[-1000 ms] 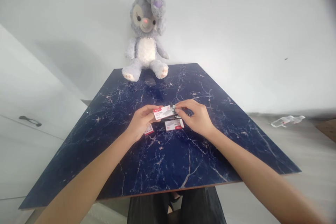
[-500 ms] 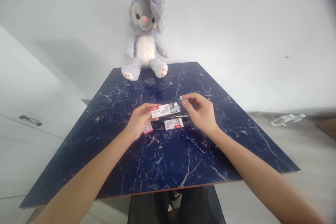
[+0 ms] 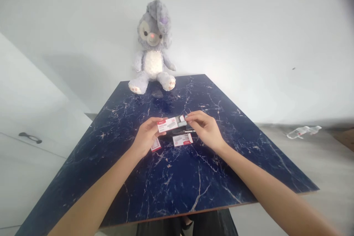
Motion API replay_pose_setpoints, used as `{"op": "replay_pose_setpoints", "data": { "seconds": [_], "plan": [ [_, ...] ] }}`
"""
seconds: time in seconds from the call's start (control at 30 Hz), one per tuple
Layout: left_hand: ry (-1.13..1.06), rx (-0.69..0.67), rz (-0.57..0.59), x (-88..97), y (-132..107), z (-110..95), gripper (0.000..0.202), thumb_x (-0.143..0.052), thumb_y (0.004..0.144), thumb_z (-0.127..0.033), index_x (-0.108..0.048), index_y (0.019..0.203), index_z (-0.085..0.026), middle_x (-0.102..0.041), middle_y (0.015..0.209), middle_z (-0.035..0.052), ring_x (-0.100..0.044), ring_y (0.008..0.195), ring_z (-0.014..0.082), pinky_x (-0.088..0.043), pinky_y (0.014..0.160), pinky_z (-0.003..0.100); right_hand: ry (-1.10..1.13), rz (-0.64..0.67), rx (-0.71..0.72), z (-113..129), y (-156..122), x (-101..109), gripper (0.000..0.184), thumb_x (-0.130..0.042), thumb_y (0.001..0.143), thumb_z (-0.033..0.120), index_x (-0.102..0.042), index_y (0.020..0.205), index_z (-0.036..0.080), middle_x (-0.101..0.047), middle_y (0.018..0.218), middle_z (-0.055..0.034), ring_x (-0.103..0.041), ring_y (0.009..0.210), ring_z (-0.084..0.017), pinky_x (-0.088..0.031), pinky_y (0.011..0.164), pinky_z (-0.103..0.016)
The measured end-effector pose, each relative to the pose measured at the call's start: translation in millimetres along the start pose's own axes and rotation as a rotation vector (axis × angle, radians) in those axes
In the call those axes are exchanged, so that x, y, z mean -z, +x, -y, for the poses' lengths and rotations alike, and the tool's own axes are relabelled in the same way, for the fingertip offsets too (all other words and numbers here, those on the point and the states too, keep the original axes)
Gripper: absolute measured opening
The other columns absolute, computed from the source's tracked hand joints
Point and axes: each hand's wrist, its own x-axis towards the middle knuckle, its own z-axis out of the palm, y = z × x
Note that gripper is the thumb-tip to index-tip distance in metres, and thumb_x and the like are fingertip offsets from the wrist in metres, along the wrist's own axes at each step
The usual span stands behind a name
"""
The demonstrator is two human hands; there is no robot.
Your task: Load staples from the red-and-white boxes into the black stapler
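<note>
My left hand point(image 3: 146, 137) grips a small white and red staple box point(image 3: 168, 124) above the dark blue marble table point(image 3: 177, 177). The box's right end is open and grey staples point(image 3: 181, 118) show there. My right hand point(image 3: 205, 129) is pinched at that open end, fingertips on the staples. Below the box a dark stapler point(image 3: 182, 131) lies on the table, mostly hidden. A second white and red box point(image 3: 182, 139) lies flat just in front of it. A third red and white piece point(image 3: 156, 145) lies under my left hand.
A grey plush rabbit point(image 3: 153, 49) sits at the table's far edge against the white wall. A white cabinet with a dark handle point(image 3: 30, 138) stands on the left. A clear plastic bottle point(image 3: 302, 131) lies on the floor to the right.
My right hand had lifted away from the box with a small strip of staples; now it is back at the box's open end. The camera has tilted, so everything sits lower in view.
</note>
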Motion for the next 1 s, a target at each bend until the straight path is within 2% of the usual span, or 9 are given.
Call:
{"op": "replay_pose_setpoints", "data": {
  "seconds": [0.1, 0.23, 0.37, 0.5, 0.6, 0.7, 0.83, 0.93, 1.0],
  "plan": [
    [-0.015, 0.007, 0.024, 0.2, 0, 1, 0.021, -0.085, 0.076, -0.029, -0.076, 0.093, -0.021, -0.074, 0.120, 0.0075, -0.072, 0.102, 0.0228, -0.060, 0.075, 0.028, 0.068, -0.001, -0.074, 1, 2, 1, 0.012, -0.069, 0.089, 0.031, -0.077, 0.092, 0.025, -0.070, 0.110, -0.0060, -0.069, 0.097, -0.021, -0.057, 0.088, -0.037],
    [-0.050, 0.048, 0.075, 1.7, -2, 2, 0.019, -0.084, 0.078, -0.028, -0.077, 0.094, -0.021, -0.071, 0.128, 0.0078, -0.071, 0.106, 0.0244, -0.060, 0.078, 0.030, 0.114, 0.007, -0.133, 0, 3, 0, 0.020, -0.076, 0.084, 0.041, -0.077, 0.093, 0.024, -0.069, 0.113, -0.0078, -0.069, 0.098, -0.023, -0.058, 0.087, -0.038],
    [-0.065, 0.062, 0.131, 2.8, -4, 0, 0.017, -0.081, 0.080, -0.026, -0.079, 0.096, -0.021, -0.071, 0.129, 0.0084, -0.069, 0.110, 0.0264, -0.061, 0.080, 0.031, 0.186, 0.012, -0.193, -1, 5, 1, 0.025, -0.080, 0.080, 0.043, -0.076, 0.093, 0.022, -0.069, 0.113, -0.0071, -0.070, 0.095, -0.022, -0.057, 0.088, -0.037],
    [-0.062, 0.071, 0.176, 3.5, -5, -2, 0.019, -0.080, 0.081, -0.023, -0.079, 0.100, -0.020, -0.068, 0.133, 0.0086, -0.068, 0.114, 0.0265, -0.062, 0.085, 0.032, 0.313, 0.025, -0.281, 1, 7, 4, 0.031, -0.084, 0.075, 0.043, -0.073, 0.095, 0.021, -0.073, 0.106, -0.0057, -0.071, 0.092, -0.021, -0.056, 0.087, -0.035],
    [-0.067, 0.073, 0.158, 3.0, -5, -2, 0.021, -0.080, 0.081, -0.023, -0.079, 0.102, -0.021, -0.068, 0.134, 0.0079, -0.068, 0.114, 0.0258, -0.062, 0.085, 0.031, 0.298, 0.063, -0.336, 3, 8, 7, 0.035, -0.082, 0.077, 0.045, -0.072, 0.101, 0.021, -0.076, 0.097, -0.0054, -0.072, 0.088, -0.022, -0.056, 0.082, -0.036],
    [-0.075, 0.056, 0.131, 0.7, -6, -1, 0.020, -0.080, 0.081, -0.023, -0.079, 0.102, -0.022, -0.068, 0.133, 0.0073, -0.066, 0.117, 0.0263, -0.062, 0.085, 0.031, 0.146, 0.056, -0.296, 1, 8, 8, 0.033, -0.079, 0.080, 0.047, -0.072, 0.100, 0.022, -0.076, 0.100, -0.0066, -0.072, 0.086, -0.023, -0.056, 0.078, -0.037],
    [-0.046, 0.014, 0.125, -5.1, -8, 0, 0.019, -0.080, 0.081, -0.024, -0.079, 0.100, -0.022, -0.068, 0.134, 0.0087, -0.064, 0.121, 0.0291, -0.061, 0.087, 0.033, -0.050, -0.063, -0.173, -4, 7, 6, 0.026, -0.072, 0.086, 0.048, -0.075, 0.091, 0.023, -0.074, 0.104, -0.0068, -0.070, 0.090, -0.024, -0.056, 0.083, -0.038],
    [-0.027, 0.002, 0.156, -8.0, -10, -1, 0.018, -0.078, 0.084, -0.023, -0.079, 0.102, -0.022, -0.067, 0.135, 0.0090, -0.063, 0.123, 0.0291, -0.061, 0.089, 0.034, -0.069, -0.106, -0.142, -5, 7, 4, 0.026, -0.071, 0.086, 0.048, -0.074, 0.087, 0.023, -0.074, 0.103, -0.0068, -0.070, 0.088, -0.023, -0.056, 0.082, -0.038],
    [-0.028, 0.016, 0.184, -8.2, -11, -2, 0.018, -0.077, 0.085, -0.022, -0.079, 0.103, -0.023, -0.067, 0.135, 0.0086, -0.063, 0.123, 0.0284, -0.061, 0.090, 0.035, -0.027, -0.085, -0.147, -3, 8, 4, 0.027, -0.073, 0.084, 0.049, -0.072, 0.087, 0.022, -0.074, 0.104, -0.0074, -0.071, 0.088, -0.023, -0.057, 0.080, -0.037]
  ]
}}
